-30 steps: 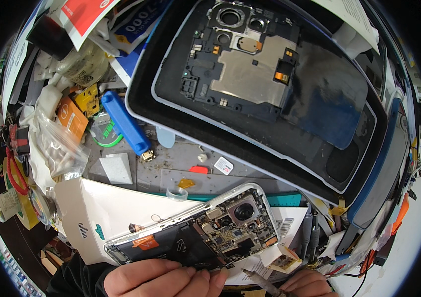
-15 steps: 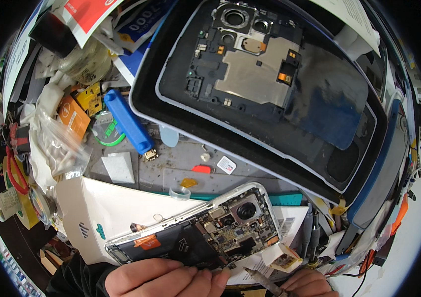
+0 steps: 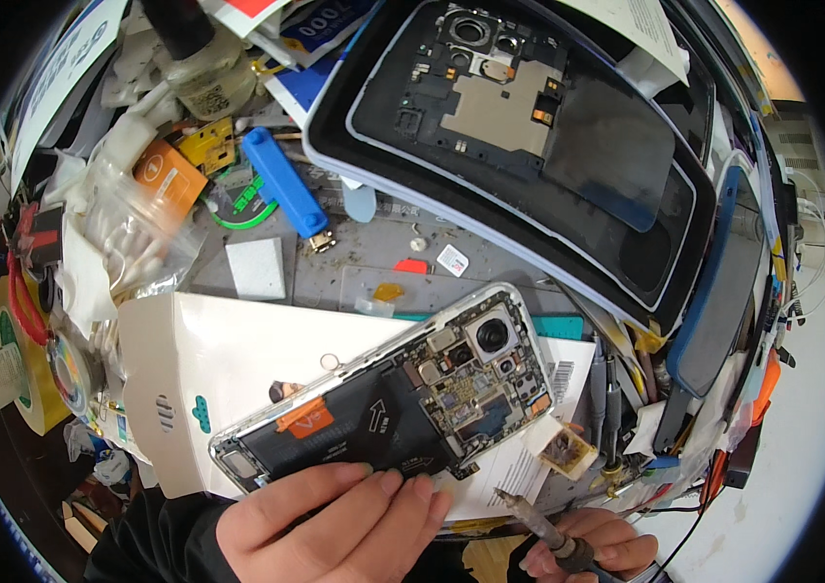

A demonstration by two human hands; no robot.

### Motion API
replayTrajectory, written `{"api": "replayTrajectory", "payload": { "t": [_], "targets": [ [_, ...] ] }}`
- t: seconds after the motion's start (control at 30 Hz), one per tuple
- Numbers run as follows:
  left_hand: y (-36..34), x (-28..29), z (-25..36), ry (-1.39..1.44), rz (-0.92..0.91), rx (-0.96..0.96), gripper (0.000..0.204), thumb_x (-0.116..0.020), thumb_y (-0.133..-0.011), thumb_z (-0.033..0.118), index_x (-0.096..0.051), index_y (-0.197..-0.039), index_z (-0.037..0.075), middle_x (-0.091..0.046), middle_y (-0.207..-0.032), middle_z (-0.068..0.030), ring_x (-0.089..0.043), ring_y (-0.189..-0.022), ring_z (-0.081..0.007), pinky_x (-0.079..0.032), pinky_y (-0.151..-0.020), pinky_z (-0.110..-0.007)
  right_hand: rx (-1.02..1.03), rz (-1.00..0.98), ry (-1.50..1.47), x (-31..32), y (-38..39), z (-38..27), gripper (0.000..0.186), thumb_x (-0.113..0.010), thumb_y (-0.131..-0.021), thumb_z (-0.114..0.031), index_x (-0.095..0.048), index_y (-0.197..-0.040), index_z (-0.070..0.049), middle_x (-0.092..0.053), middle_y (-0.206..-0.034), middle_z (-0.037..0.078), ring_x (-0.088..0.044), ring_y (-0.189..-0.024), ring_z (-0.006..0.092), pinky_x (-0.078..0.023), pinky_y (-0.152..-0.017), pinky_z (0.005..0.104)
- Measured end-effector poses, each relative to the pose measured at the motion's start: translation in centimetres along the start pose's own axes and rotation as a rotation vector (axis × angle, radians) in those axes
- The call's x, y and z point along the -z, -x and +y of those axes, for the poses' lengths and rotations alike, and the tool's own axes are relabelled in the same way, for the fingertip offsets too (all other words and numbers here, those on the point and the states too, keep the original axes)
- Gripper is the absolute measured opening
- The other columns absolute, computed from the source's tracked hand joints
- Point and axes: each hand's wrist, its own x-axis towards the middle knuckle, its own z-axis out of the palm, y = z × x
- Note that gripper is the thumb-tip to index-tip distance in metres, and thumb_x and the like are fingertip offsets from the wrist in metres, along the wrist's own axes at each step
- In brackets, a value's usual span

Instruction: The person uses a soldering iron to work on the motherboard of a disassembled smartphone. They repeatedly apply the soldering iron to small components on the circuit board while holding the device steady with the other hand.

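An opened smartphone (image 3: 359, 432) lies slantwise, its back off, with the black battery, circuit board and camera module exposed. My left hand (image 3: 335, 525) grips its lower edge, fingertips over the battery's side. In my right hand (image 3: 606, 544) is a soldering iron (image 3: 534, 522), its worn tip pointing up and left, close to the phone's lower right but apart from it. A small white box with brown, rosin-like contents (image 3: 568, 452) sits beside the phone's right end, above the iron. Under the phone lies an opened white cardboard sleeve (image 3: 218, 340).
A large open tray (image 3: 335, 170) at the back holds a phone's inner cover (image 3: 500, 112) and dark back panel. A blue-handled tool (image 3: 283, 182), a white square (image 3: 255, 269) and small parts lie on the grey mat (image 3: 335, 257). Bags, bottles and tools crowd both sides.
The whole view has shifted, so the phone, hands and box appear higher in the picture. More of the soldering iron and right hand shows. Both holds are unchanged.
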Motion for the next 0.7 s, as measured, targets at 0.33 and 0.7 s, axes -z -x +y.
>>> {"api": "replayTrajectory", "payload": {
  "t": [0.33,0.7],
  "targets": [
    [0.8,0.0,-0.3,0.029,0.013,-0.029,0.023,-0.078,-0.078,0.003,-0.081,-0.1,0.002,-0.075,-0.111,-0.0071,-0.071,-0.099,-0.0219,-0.059,-0.091,-0.034,0.103,0.064,0.018,-1.3,0.6,0.8,0.03,-0.061,-0.106,-0.017,-0.055,-0.129,0.0,-0.068,-0.087,0.012,-0.069,-0.063,0.0215,-0.055,-0.057,0.0317],
    [1.0,0.1,-0.2,0.06,0.007,-0.031,0.023,-0.076,-0.08,0.003,-0.08,-0.102,0.001,-0.075,-0.112,-0.0087,-0.071,-0.101,-0.0228,-0.06,-0.091,-0.035,0.169,0.141,0.069,-1.8,0.5,1.3,0.023,-0.063,-0.104,-0.017,-0.054,-0.116,0.0,-0.064,-0.081,0.013,-0.065,-0.059,0.0217,-0.052,-0.058,0.0342]
  ]
}}
